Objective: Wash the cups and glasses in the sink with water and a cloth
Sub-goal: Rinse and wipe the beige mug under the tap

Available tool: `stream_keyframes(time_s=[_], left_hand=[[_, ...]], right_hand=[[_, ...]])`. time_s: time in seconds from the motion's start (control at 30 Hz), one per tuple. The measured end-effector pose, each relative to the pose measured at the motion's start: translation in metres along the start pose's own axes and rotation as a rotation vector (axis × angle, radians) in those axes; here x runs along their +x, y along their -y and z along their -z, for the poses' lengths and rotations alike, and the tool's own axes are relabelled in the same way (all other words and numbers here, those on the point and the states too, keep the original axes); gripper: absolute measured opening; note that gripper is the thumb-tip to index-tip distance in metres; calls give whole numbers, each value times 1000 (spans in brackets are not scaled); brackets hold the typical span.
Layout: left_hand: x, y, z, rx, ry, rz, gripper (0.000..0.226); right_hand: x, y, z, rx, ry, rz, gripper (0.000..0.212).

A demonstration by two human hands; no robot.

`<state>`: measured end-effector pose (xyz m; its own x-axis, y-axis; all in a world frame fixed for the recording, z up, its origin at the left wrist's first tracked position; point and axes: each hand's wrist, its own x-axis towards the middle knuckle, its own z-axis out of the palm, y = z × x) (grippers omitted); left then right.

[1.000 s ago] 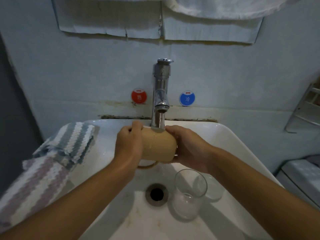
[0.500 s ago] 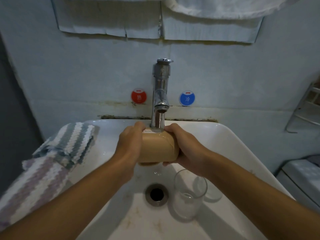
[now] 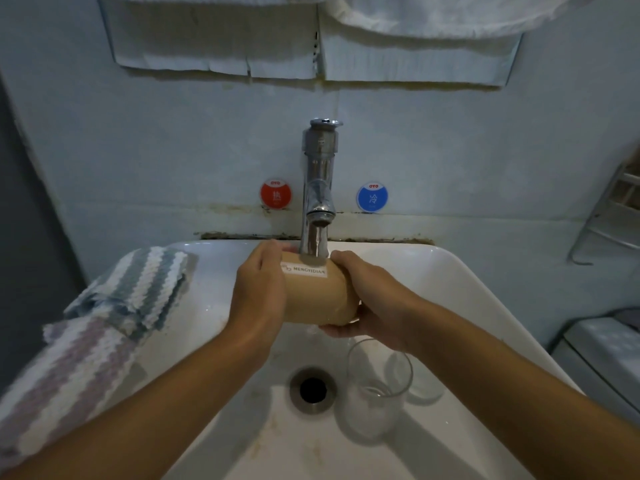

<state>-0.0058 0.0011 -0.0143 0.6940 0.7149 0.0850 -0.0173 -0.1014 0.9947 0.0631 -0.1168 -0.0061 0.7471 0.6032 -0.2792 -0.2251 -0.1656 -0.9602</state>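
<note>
The tan cup point(image 3: 313, 294) lies on its side just under the faucet point(image 3: 318, 188), and water runs onto it. The left hand point(image 3: 258, 292) grasps the end of the cup left of the faucet, fingers curled around it, and the right hand point(image 3: 367, 299) grasps the other end from below. In front of the faucet, beside the drain point(image 3: 313, 389), a clear glass point(image 3: 377, 386) stands in the sink point(image 3: 460, 289); it seems not yet washed. The striped cloth point(image 3: 114, 317) rests on the sink rim left of the faucet, unused now. I judge the cup is being rinsed, so the task is perhaps half done.
</note>
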Motion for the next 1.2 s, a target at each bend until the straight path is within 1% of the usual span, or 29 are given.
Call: stream_keyframes(time_s=[0.1, 0.2, 0.27, 0.37, 0.5, 0.57, 0.6, 0.63, 0.7, 0.77, 0.8, 0.9, 0.93, 1.1, 1.2], left_hand=[[-2, 1, -3, 42, -42, -45, 28], [-6, 1, -5, 64, -25, -71, 35], [-7, 1, -5, 49, -5, -80, 32], [-7, 3, -5, 26, -3, -83, 23], [-6, 5, -4, -14, 21, -13, 27], [-6, 5, -5, -5, 42, 7, 18], [-6, 3, -5, -15, 43, 26, 7], [-7, 2, -5, -26, 39, 41, 5], [-5, 2, -5, -10, 58, 52, 9], [-4, 4, -5, 26, 85, 35, 22], [-4, 5, -5, 21, 95, 37, 26], [-5, 6, -6, -46, 150, 101, 29], [-4, 6, -6, -40, 167, 123, 32], [-5, 5, -7, -12, 211, 152, 43], [-7, 5, -5, 45, 289, 86, 30]], right_hand=[[2, 0, -3, -13, -44, 81, 30], [4, 0, -2, -13, -69, 120, 33], [4, -1, -2, 3, -68, 123, 32], [4, -2, -2, 15, -66, 108, 31], [2, -1, -1, -18, -50, 70, 34], [2, -1, -2, -132, -71, 110, 34], [2, -1, -3, -201, -83, 137, 37], [2, -1, -3, -250, -90, 158, 42], [3, 0, -4, -293, -90, 174, 51], [2, 1, -4, -311, -103, 168, 54], [1, 2, -3, -310, -120, 156, 51], [0, 4, 0, -294, -165, 111, 30], [-1, 6, 1, -297, -177, 92, 27], [-1, 8, 2, -338, -244, 56, 26], [1, 8, 2, -353, -259, 45, 30]])
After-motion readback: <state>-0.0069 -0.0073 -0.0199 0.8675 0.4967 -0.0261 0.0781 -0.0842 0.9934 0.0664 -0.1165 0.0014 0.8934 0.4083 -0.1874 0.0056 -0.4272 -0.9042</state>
